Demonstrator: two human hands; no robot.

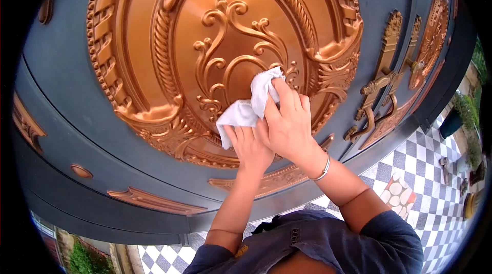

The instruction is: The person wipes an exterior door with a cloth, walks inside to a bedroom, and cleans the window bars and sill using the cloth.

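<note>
Across most of the view spreads a dark grey door point(61, 79), its face curving in the wide lens. On it sits a large oval copper-coloured relief point(138, 33), with a twisted-rope border, leafy carving and raised scrolls at its centre. Below and to the right runs a checkered floor point(428, 166) in white and grey, with a patch of pale round shapes point(397, 194) set among the squares. At the bottom, the person's dark blue shirt point(328, 238) shows between the two forearms. Ornate metal handles point(376, 87) stand upright to the right of the oval, and beyond them, at the far edge, a leafy plant point(464, 107) rises from a dark pot point(451, 123). The right hand point(289, 120) is partly closed, its fingers bent and gripping one bunched end of a white cloth point(240, 114). The left hand point(252, 148), lower and overlapping it, has its fingers nearly straight and close together at the cloth's other end; their tips are hidden, so whether they pinch the fabric cannot be told. The crumpled cloth lies against the lower middle of the relief, just beneath the scrolls. Smallest is a thin silvery bracelet point(323, 167) around the right wrist.
</note>
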